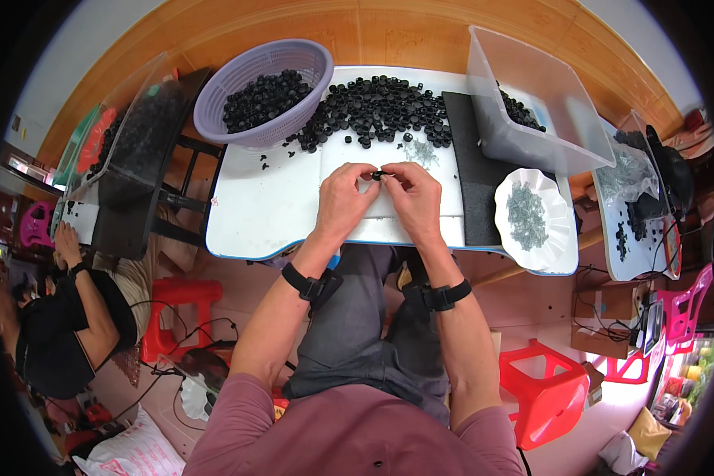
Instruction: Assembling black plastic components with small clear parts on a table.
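Note:
My left hand (346, 198) and my right hand (415, 198) meet over the near middle of a white table (270, 206). Fingertips and thumbs of both are closed on one small black plastic part (378, 175), mostly hidden by them. Just beyond my hands spreads a heap of round black cap-like parts (385, 107). A few small clear pieces (422, 153) lie between the heap and my right hand. More clear pieces (527, 216) fill the middle of a white scalloped dish (559, 242) at the table's right end.
A lilac basket (297, 123) of black parts stands back left, and a clear plastic bin (523, 143) with more at back right, on a black mat (476, 186). Red stools (547, 397) flank me. A co-worker (71, 325) sits at a black table (123, 214) to the left.

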